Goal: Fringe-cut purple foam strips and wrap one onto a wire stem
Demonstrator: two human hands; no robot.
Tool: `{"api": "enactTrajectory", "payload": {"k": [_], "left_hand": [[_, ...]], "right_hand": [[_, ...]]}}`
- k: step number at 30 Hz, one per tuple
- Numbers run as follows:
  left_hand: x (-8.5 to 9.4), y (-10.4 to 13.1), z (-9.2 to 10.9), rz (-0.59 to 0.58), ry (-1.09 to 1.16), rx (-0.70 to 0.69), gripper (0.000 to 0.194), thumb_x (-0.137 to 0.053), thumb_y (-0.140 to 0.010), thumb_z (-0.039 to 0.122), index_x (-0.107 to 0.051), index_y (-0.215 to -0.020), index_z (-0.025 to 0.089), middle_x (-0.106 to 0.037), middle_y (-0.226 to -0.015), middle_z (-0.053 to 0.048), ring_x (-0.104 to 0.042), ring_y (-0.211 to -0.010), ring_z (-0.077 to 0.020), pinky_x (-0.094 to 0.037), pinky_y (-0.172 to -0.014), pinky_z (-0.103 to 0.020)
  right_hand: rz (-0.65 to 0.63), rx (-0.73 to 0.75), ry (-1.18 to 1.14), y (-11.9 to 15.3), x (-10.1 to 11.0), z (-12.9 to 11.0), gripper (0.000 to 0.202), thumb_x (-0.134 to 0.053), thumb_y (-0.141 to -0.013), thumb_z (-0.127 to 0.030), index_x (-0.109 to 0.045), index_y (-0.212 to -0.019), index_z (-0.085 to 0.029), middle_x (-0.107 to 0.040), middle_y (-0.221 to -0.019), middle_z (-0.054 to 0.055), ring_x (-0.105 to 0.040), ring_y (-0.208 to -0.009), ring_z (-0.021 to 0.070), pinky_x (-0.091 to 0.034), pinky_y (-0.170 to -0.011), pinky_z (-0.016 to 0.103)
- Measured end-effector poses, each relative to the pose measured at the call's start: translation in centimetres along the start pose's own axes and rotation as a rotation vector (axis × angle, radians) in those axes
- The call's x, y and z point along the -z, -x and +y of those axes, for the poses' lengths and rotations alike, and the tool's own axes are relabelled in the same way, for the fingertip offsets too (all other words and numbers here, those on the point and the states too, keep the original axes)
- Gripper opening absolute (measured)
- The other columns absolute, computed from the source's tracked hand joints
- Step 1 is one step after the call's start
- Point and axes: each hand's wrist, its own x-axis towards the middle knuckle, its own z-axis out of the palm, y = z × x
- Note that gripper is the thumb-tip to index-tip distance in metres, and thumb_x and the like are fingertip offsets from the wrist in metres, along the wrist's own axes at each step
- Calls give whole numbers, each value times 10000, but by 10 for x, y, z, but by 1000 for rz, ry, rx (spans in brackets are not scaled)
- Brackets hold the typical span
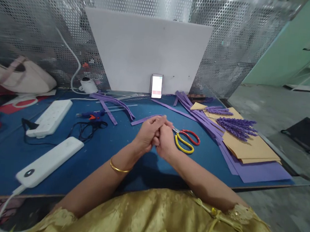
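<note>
Both hands meet over the middle of the blue table. My left hand (pixel 148 131) is closed, its fingers pressed against my right hand (pixel 166 136), which is closed too. A thin purple strip (pixel 144 119) runs from the left up to the fingertips and seems pinched there; the fingers hide its end, so which hand grips it cannot be made out. Scissors (pixel 187 138) with one red and one yellow handle lie just right of my right hand, their blades partly hidden behind it.
Purple strips (pixel 198 115), purple lavender-like stems (pixel 237 128) and tan sheets (pixel 249 148) lie right. A phone (pixel 156 86) stands against a white board (pixel 149 51). Left are a glue gun (pixel 92 115), power strip (pixel 51 116), power bank (pixel 49 161) and cup (pixel 89 85).
</note>
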Motion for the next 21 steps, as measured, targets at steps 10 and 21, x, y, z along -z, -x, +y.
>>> {"api": "enactTrajectory", "payload": {"k": [10,21], "left_hand": [[1,0,-6,267,-138,-261,423,-640,-806,572,-585,-664,177,-604,-615,25,-573,-610,-100,-438,-589,-201],[11,-7,-24,176,-518,-151,548,-401,-888,619,-351,-499,235,-347,-392,61,-353,-365,-94,-330,-402,-229]], "right_hand": [[14,213,372,4,16,-6,186,-594,-864,-387,-628,-865,-204,-636,-1027,83,-568,-1067,244,-417,-967,351],[-110,155,853,0,19,5,580,-140,-1051,-428,-644,-962,-155,-660,-781,65,-652,-757,196,-472,-653,267]]}}
